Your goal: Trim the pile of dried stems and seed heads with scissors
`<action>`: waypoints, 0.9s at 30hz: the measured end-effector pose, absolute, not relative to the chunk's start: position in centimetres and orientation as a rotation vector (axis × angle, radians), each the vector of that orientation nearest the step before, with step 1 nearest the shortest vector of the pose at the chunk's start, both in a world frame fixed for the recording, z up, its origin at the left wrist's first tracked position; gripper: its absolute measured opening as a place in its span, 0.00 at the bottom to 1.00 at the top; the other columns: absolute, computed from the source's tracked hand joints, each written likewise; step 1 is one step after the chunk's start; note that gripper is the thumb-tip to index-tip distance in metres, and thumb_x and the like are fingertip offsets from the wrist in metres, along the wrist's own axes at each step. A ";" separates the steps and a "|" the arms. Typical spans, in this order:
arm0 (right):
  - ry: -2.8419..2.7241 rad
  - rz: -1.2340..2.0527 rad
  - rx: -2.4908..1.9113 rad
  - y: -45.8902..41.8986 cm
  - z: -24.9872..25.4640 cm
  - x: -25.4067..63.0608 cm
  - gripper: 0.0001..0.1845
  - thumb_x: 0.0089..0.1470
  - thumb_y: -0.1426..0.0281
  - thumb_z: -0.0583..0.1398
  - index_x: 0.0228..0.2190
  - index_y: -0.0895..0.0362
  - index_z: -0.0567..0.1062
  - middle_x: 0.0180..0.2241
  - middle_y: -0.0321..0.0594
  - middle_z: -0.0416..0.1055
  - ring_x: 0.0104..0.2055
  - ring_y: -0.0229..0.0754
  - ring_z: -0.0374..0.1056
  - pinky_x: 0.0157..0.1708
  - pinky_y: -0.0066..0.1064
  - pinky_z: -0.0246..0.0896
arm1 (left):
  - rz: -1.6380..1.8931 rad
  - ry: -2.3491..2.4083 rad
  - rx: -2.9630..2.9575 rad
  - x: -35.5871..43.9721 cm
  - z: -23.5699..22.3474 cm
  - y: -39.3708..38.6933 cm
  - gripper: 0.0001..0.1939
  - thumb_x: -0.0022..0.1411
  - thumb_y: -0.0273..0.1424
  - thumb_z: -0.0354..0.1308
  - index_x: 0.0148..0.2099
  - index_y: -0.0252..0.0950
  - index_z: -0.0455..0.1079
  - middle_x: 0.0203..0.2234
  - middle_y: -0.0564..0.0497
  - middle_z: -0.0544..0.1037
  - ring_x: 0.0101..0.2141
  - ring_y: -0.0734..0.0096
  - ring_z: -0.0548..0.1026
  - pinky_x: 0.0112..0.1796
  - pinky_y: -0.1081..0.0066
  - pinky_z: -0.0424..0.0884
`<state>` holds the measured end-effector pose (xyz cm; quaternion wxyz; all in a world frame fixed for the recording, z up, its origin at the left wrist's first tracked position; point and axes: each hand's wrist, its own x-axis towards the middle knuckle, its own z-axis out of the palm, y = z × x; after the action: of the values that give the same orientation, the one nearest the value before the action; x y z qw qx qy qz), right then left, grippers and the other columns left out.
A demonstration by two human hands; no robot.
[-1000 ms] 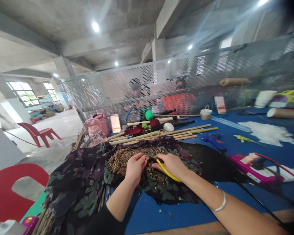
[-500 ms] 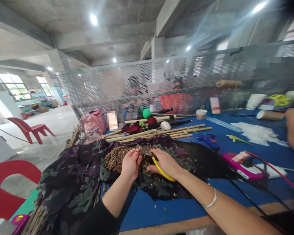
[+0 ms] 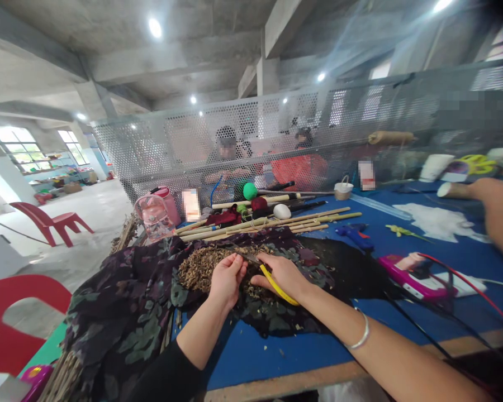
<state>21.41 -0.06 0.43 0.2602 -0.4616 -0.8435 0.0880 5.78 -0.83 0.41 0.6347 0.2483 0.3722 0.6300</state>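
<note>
Blue tabletop point(image 3: 235, 357) beneath, right hand point(image 3: 283, 274) grips scissors point(image 3: 266, 272) slanting forward-left, blades near pinched left hand point(image 3: 226, 280)

I have the cloth point(image 3: 129, 312) over the left edge of the table point(image 3: 251, 365), with the heap point(image 3: 199, 271) on it. Behind the cloth, the sticks point(image 3: 318, 218) run across, with the bag point(image 3: 155, 215) past their left end. Right of them I find the glue gun point(image 3: 356, 235), then the tissue point(image 3: 436, 220); the power strip point(image 3: 419, 279) lies nearer the front edge. Behind the far edge stands the screen point(image 3: 151, 156).
</note>
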 end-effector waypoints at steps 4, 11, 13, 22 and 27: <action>-2.324 0.233 -1.312 -0.2 0.7 21.5 0.22 0.52 0.50 0.53 0.39 0.54 0.70 0.31 0.43 0.75 0.35 0.46 0.72 0.30 0.28 0.57 | 1.439 0.877 0.558 5.7 0.3 -0.7 0.03 0.54 0.21 0.58 0.29 0.30 0.68 0.21 0.55 0.69 0.20 0.87 0.69 0.23 0.86 0.68; -2.376 0.107 -1.420 -0.2 0.6 21.4 0.23 0.55 0.50 0.48 0.34 0.53 0.71 0.27 0.43 0.75 0.33 0.48 0.73 0.27 0.28 0.55 | 1.441 0.934 0.560 5.6 0.2 -0.6 0.03 0.54 0.20 0.58 0.29 0.30 0.68 0.20 0.55 0.69 0.19 0.86 0.70 0.22 0.86 0.69; -2.382 0.100 -1.429 -0.1 0.5 21.4 0.23 0.55 0.50 0.47 0.33 0.53 0.71 0.27 0.43 0.75 0.32 0.47 0.73 0.26 0.27 0.55 | 1.443 0.947 0.546 5.6 0.2 -0.6 0.03 0.54 0.20 0.58 0.29 0.29 0.68 0.20 0.54 0.70 0.20 0.86 0.70 0.22 0.86 0.69; -2.359 0.130 -1.444 0.1 0.9 21.4 0.21 0.54 0.51 0.50 0.36 0.53 0.70 0.28 0.41 0.75 0.32 0.47 0.72 0.26 0.28 0.56 | 1.415 0.901 0.494 5.6 0.8 -0.8 0.04 0.53 0.16 0.57 0.30 0.28 0.70 0.25 0.50 0.73 0.25 0.82 0.74 0.26 0.86 0.72; -2.322 0.151 -1.325 0.1 0.7 21.7 0.27 0.49 0.51 0.56 0.45 0.55 0.65 0.39 0.44 0.73 0.40 0.48 0.70 0.35 0.31 0.60 | 1.463 0.854 0.448 5.5 0.7 -0.6 0.05 0.53 0.16 0.57 0.29 0.29 0.69 0.25 0.51 0.73 0.24 0.83 0.73 0.26 0.86 0.72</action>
<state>21.65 0.08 0.71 0.2298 -0.4815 -0.8440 0.0549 5.47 -0.63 0.73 0.6401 0.1965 0.3745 0.6414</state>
